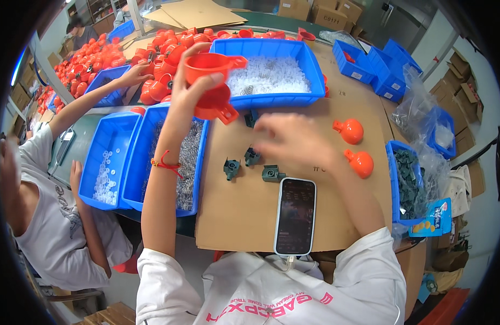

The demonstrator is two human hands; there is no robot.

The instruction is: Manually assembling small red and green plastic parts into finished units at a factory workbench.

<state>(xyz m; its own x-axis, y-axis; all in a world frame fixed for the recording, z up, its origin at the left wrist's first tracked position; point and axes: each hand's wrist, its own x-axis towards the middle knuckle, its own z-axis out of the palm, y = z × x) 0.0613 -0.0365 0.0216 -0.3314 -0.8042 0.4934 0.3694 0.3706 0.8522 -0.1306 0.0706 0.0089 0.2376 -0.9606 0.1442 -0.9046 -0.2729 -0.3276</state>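
Red cups [211, 64] held, green pieces [271, 173] loose

Your left hand [191, 84] grips two above the cardboard's [236, 216] left edge; your right hand [293, 138] is blurred, its hold unclear. The pieces look unjoined; two more cups [352, 131] sit near the right edge.

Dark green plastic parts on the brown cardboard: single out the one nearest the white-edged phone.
The dark green plastic part at the top-left corner of the phone; the others lie farther away.
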